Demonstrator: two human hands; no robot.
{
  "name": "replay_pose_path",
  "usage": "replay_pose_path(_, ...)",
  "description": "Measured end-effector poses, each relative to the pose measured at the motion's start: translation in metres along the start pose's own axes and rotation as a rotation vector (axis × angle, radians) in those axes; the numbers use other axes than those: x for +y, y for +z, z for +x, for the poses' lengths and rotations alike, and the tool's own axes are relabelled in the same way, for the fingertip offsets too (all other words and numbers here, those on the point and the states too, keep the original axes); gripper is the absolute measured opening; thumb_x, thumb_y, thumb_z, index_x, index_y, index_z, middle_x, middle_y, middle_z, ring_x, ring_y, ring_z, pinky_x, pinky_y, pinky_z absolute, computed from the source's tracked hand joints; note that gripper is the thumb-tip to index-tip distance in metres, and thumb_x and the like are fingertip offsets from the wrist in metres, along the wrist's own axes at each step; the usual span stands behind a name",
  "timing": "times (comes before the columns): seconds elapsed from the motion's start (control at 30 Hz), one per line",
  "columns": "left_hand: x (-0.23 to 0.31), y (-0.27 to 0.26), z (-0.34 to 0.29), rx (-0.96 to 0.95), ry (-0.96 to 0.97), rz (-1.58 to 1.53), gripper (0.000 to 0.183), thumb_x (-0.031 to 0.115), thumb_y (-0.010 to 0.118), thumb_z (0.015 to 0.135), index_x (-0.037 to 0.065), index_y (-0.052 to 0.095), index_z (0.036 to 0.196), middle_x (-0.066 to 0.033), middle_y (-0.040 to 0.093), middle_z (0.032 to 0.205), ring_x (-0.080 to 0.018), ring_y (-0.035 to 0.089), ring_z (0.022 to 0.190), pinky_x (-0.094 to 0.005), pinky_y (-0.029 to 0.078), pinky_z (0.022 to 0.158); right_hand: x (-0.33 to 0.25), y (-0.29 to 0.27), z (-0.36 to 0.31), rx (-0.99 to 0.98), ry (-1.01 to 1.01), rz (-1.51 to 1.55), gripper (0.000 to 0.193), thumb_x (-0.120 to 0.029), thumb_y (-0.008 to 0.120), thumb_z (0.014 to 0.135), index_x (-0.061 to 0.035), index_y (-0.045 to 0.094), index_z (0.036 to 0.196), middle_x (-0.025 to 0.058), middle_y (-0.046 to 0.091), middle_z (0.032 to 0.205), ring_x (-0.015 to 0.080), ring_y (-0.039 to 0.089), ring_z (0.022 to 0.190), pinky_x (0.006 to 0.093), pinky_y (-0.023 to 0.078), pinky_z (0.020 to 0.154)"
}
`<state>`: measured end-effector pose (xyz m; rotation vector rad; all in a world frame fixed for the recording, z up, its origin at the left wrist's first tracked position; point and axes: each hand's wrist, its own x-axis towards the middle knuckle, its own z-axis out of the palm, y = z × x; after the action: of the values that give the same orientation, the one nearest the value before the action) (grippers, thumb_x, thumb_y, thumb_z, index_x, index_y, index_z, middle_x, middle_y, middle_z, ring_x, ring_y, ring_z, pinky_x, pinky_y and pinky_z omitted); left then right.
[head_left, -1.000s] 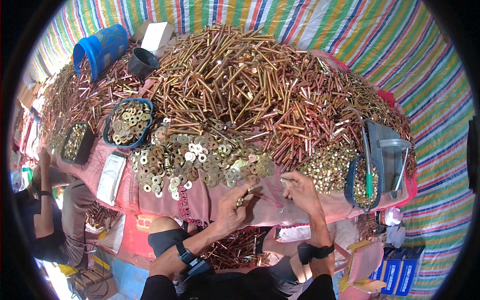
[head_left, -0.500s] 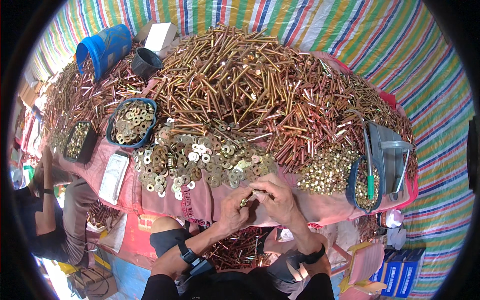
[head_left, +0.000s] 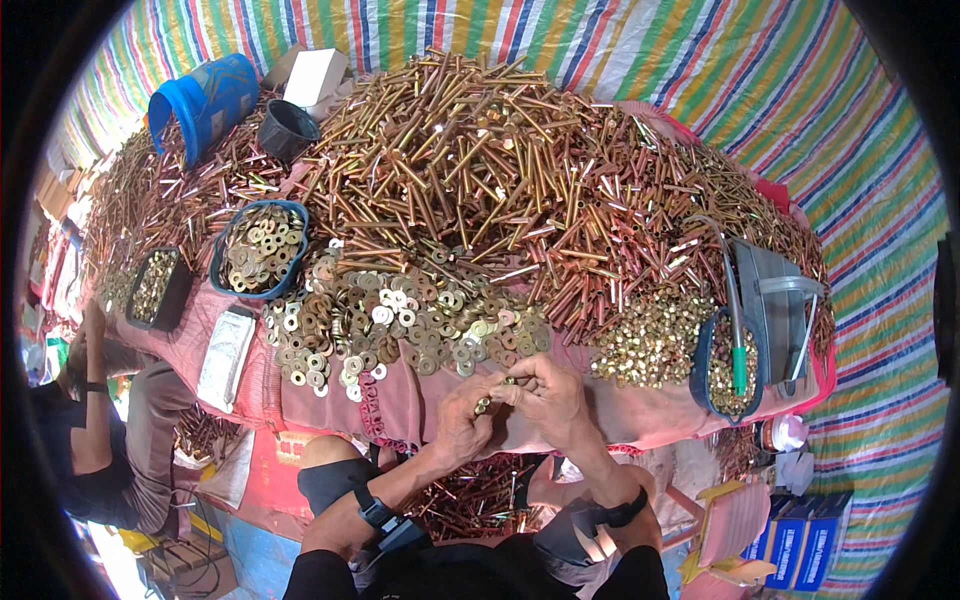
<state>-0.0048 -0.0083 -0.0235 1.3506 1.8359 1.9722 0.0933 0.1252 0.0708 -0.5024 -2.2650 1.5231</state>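
Striped tarp (head_left: 870,200) in green, yellow, red, blue and white all along the back, and in front of it a bench covered in pink cloth (head_left: 630,405) and pretty much buried in hardware. Huge heap of long gold- and copper-coloured metal pieces (head_left: 450,160) from the far edge down to the middle. Loose washers (head_left: 400,325) spread toward the near edge, left of centre, with loose nuts (head_left: 645,345) over to the right. Both hands at the middle of the near edge, fingertips together: left hand (head_left: 463,420) curled closed around a small brass-coloured piece (head_left: 482,405), right hand (head_left: 550,402) pinching a second small metal bit (head_left: 508,380) right at the left fingertips. Too tiny to tell the exact kind of fitting. Near the right end, a blue tub (head_left: 698,385) of nuts, plus a green-handled tool (head_left: 740,370) and a grey container (head_left: 757,268). Toward the left end, a washer tub (head_left: 217,263), a white package (head_left: 228,355) and a black tray (head_left: 180,298). Blue bucket (head_left: 225,95) tipped over by the far left corner, black cup (head_left: 287,132) just beside it.
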Motion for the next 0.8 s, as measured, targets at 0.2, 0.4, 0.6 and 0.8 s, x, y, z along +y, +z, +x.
replay_pose_path(0.2,-0.004,-0.003,-0.002,-0.03,-0.015,0.006,0.05,-0.011,0.054,0.082,0.001,0.069,0.129,-0.0199,0.073,0.101,-0.0365,0.073,0.091,-0.0404,0.058,0.082,-0.007,-0.005,0.001,-0.011,-0.274,-0.289,0.019,-0.009,0.077,0.091,-0.0021,0.069,0.107,0.0115,0.069,0.094,0.0264,0.072,0.085,0.0361,0.057,0.073)
replay_pose_path(0.4,0.0,-0.005,0.0,-0.043,-0.038,0.002,0.049,-0.011,0.054,0.084,0.0,0.068,0.13,-0.0221,0.073,0.107,-0.0395,0.073,0.095,-0.0411,0.058,0.084,-0.005,-0.006,0.002,-0.011,-0.326,-0.22,0.02,-0.006,0.076,0.09,-0.0015,0.071,0.108,0.0128,0.068,0.1,0.0273,0.069,0.088,0.036,0.056,0.074)
replay_pose_path(0.6,0.006,-0.006,0.005,-0.061,-0.052,-0.03,0.039,-0.007,0.057,0.091,0.001,0.07,0.126,-0.021,0.073,0.103,-0.035,0.074,0.093,-0.0394,0.058,0.082,-0.002,-0.001,-0.003,0.002,-0.088,-0.15,0.025,-0.01,0.083,0.089,-0.001,0.072,0.11,0.0104,0.07,0.099,0.0142,0.066,0.078,0.0292,0.053,0.07)
replay_pose_path(0.8,0.007,-0.007,0.005,-0.047,-0.073,-0.044,0.036,-0.005,0.056,0.093,0.002,0.072,0.125,-0.0196,0.074,0.1,-0.0337,0.074,0.091,-0.0384,0.058,0.081,-0.009,-0.001,0.0,0.008,-0.106,-0.103,0.026,-0.011,0.088,0.085,0.0002,0.071,0.1,0.004,0.069,0.09,0.0077,0.062,0.075,0.0252,0.052,0.067)
